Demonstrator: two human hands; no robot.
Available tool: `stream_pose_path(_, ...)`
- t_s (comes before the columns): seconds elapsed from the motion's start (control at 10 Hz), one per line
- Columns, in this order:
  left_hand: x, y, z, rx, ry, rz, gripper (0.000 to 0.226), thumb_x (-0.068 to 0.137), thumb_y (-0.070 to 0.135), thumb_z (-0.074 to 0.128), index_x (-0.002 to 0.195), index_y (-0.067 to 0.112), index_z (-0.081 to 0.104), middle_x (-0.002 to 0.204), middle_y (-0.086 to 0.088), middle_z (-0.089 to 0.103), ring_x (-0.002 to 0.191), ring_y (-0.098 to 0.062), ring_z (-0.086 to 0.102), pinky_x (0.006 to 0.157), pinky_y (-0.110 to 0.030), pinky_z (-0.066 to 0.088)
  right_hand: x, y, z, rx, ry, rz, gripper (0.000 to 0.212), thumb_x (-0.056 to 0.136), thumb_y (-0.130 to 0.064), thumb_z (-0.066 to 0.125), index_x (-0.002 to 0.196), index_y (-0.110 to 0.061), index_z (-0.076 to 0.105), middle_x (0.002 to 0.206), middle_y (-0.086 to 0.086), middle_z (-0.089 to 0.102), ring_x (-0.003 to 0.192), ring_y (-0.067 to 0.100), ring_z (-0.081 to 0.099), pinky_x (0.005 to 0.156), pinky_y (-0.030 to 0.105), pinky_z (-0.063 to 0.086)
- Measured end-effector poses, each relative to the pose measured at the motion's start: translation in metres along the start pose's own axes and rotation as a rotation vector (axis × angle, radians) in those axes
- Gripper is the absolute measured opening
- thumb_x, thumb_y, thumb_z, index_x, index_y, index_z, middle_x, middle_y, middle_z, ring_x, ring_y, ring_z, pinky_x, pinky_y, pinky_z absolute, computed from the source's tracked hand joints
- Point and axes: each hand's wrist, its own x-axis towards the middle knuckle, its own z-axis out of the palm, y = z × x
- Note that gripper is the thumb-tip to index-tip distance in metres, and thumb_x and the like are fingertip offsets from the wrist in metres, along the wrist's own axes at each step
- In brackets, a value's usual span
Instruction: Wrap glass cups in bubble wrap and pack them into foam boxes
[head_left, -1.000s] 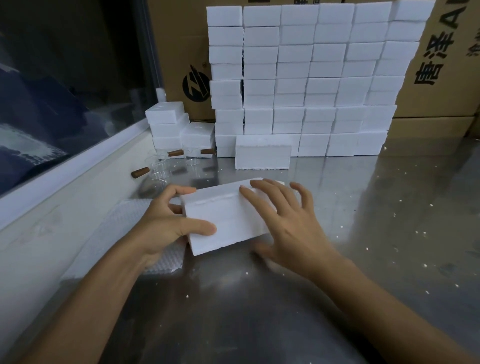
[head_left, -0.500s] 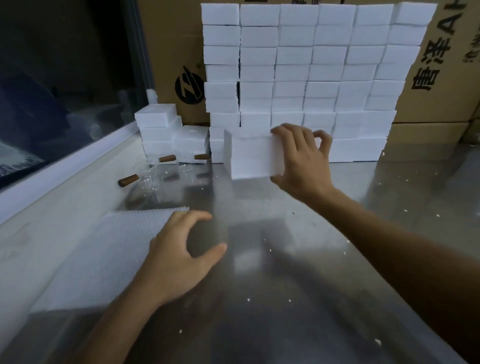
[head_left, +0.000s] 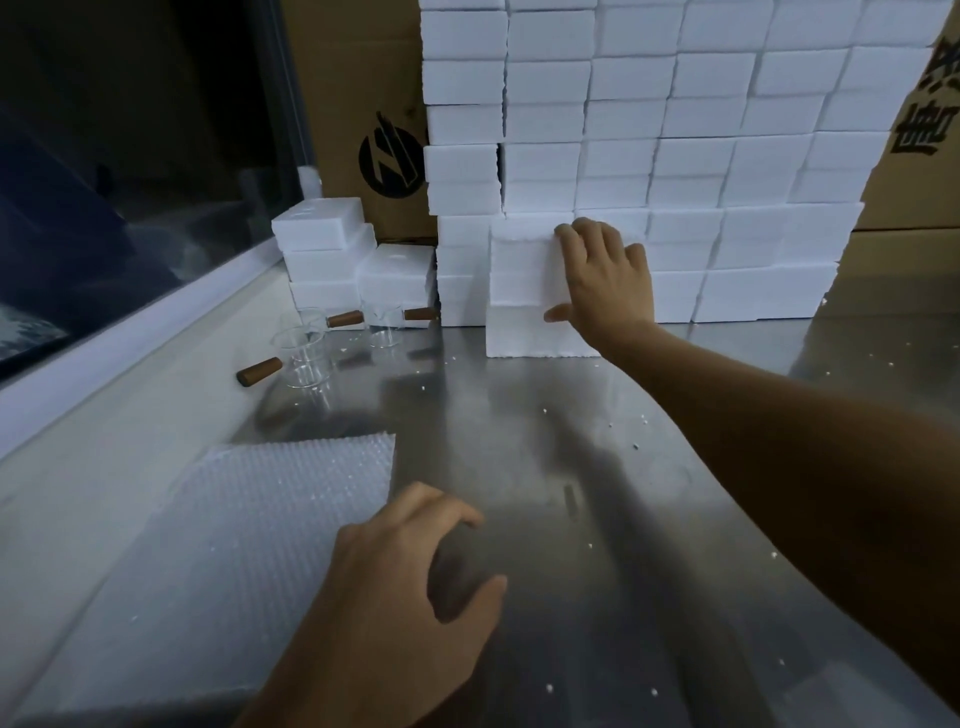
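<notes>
My right hand (head_left: 605, 286) grips a white foam box (head_left: 524, 260), fingers hooked over its top edge and thumb on its front. The box sits on top of another foam box (head_left: 535, 338) on the steel table, right against the foam wall. My left hand (head_left: 405, 597) hovers low over the table with loosely curled fingers, holding nothing. Beside it on the left lies a sheet of bubble wrap (head_left: 249, 519). Glass cups with brown wooden handles (head_left: 304, 358) (head_left: 384, 325) stand at the back left.
A tall wall of stacked foam boxes (head_left: 675, 130) fills the back. A smaller stack of foam boxes (head_left: 322, 244) stands left of it, behind the cups. Cardboard cartons (head_left: 353, 104) rise behind. A window ledge (head_left: 130, 332) runs along the left. White foam crumbs dot the table.
My right hand carried the foam box from the near table to the back and set it on the single box there. My left hand let go and stayed by the bubble wrap.
</notes>
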Motion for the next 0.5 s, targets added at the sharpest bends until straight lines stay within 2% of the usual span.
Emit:
stream_pose_path(0.1,0.0,0.0,-0.001,-0.005,0.012,-0.005,0.039,0.067,0.058,0.057,0.094,0.033,0.068,0.093,0.022,0.059,0.08,-0.003,0.06,0.081,-0.037,0.051,0.01,0.0,0.003,-0.016,-0.012,0.005,0.079,0.081,-0.036,0.079,0.14,-0.008,0.035,0.141,0.012,0.041,0.133,0.031,0.037,0.098,0.045,0.039)
stream_pose_path(0.2,0.0,-0.003,-0.001,0.017,0.022,-0.014,0.032,0.068,0.05,0.066,0.093,0.031,0.069,0.091,0.022,0.059,0.079,-0.003,0.06,0.08,-0.037,0.051,0.012,-0.002,0.007,0.031,-0.045,0.016,0.076,0.088,-0.027,0.074,0.146,-0.006,0.029,0.15,0.013,0.034,0.147,0.033,0.022,0.106,0.045,0.037)
stream_pose_path(0.3,0.0,-0.005,0.001,0.024,0.019,-0.016,0.03,0.068,0.047,0.067,0.093,0.031,0.069,0.091,0.023,0.058,0.082,-0.001,0.059,0.082,-0.036,0.05,0.005,-0.004,0.007,0.071,-0.077,0.037,0.085,0.094,-0.024,0.066,0.155,-0.005,0.01,0.165,0.014,0.008,0.152,0.036,0.003,0.114,0.045,0.031)
stream_pose_path(0.4,-0.002,-0.005,0.003,0.032,0.014,-0.013,0.027,0.073,0.046,0.065,0.095,0.031,0.068,0.093,0.022,0.057,0.084,-0.001,0.058,0.084,-0.033,0.048,-0.005,-0.009,0.002,0.135,-0.198,0.013,0.086,0.097,-0.026,0.057,0.157,-0.006,-0.001,0.164,0.012,-0.017,0.152,0.036,-0.004,0.116,0.045,0.031)
stream_pose_path(0.5,-0.003,-0.005,0.005,0.053,0.014,-0.01,0.018,0.081,0.037,0.072,0.096,0.03,0.066,0.094,0.02,0.057,0.086,-0.002,0.057,0.087,-0.033,0.046,-0.037,-0.013,-0.002,0.263,-0.384,-0.103,0.085,0.098,-0.042,0.053,0.158,-0.013,0.001,0.165,0.005,-0.018,0.152,0.032,0.01,0.114,0.05,0.033)
